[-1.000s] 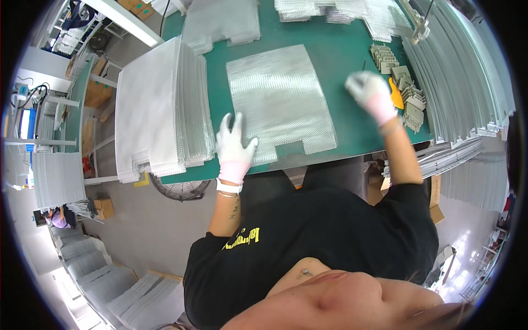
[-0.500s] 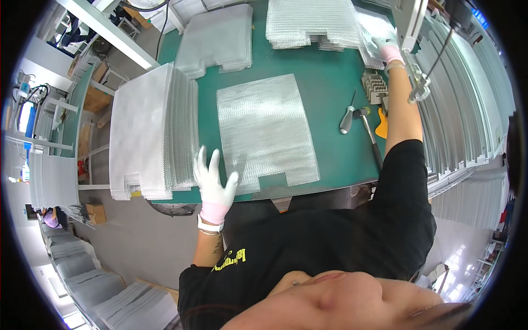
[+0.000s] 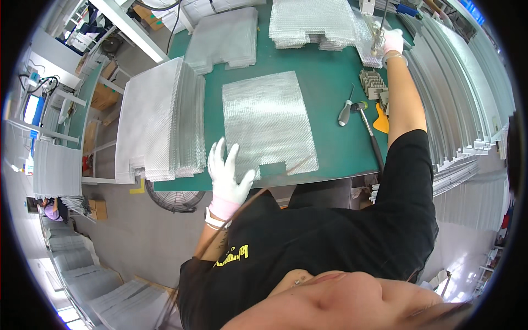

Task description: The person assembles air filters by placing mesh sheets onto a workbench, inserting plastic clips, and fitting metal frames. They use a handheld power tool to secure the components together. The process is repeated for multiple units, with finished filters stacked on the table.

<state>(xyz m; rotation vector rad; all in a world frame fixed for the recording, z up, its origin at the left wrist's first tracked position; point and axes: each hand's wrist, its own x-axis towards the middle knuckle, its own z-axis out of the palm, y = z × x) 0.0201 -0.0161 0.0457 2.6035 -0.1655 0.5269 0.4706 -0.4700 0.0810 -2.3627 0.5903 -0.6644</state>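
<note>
A silvery mesh sheet [image 3: 269, 121] with a notch in its near edge lies flat on the green table. By the sheet's near left corner is my left hand [image 3: 226, 179], in a white glove with a pink cuff, fingers spread and holding nothing. Out at the far right, my gloved right hand [image 3: 392, 42] is beside a hanging metal fitting [image 3: 378, 42] on a rod. Below that fitting sits a narrow pile of mesh pieces [image 3: 367, 55]. The right fingers are mostly hidden, so whether they grip the fitting is unclear.
Stacks of mesh sheets stand at left [image 3: 148, 115], far left [image 3: 223, 41] and far middle [image 3: 313, 22]. A screwdriver [image 3: 345, 114], a hammer [image 3: 371, 132], metal brackets [image 3: 373, 85] and a yellow piece [image 3: 380, 119] lie at right. Upright panels [image 3: 456, 93] line the right side.
My right hand has gone from the right-hand mesh pile to beside the metal fitting, which now appears farther left and away. My left hand stays spread near the sheet, slightly shifted.
</note>
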